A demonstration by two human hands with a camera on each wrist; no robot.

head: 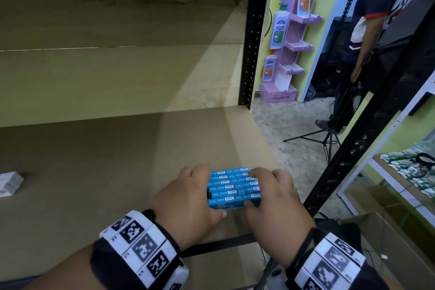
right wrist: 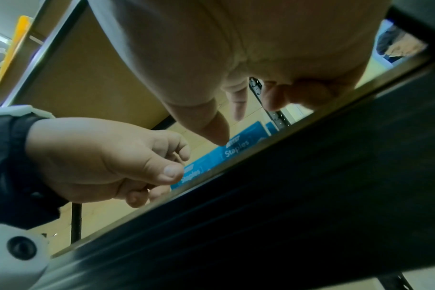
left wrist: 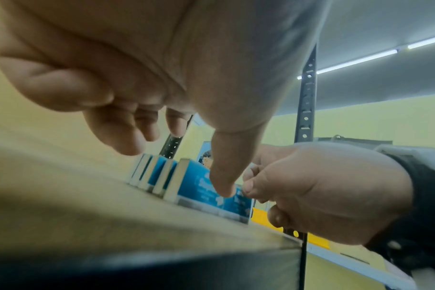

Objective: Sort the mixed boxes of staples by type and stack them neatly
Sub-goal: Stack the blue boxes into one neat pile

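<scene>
Several blue staple boxes (head: 233,187) stand on edge in a tight block on the cardboard-lined shelf (head: 117,172), near its front right corner. My left hand (head: 209,192) cups the block's left side, thumb on the nearest box and fingers curled over the far boxes. My right hand (head: 251,188) holds the right side the same way. In the left wrist view the left hand (left wrist: 178,168) has its thumb on the front box (left wrist: 194,176), with the right hand (left wrist: 311,192) beside it. The right wrist view shows the "Staples" boxes (right wrist: 238,151) under the right hand (right wrist: 230,127).
A pale small box (head: 8,183) lies at the shelf's far left. Black uprights (head: 251,30) and a front post (head: 353,148) frame the shelf; its metal front edge (head: 223,245) is just below my wrists. A person (head: 376,19), a tripod (head: 329,139) and a purple display stand (head: 289,37) are at right.
</scene>
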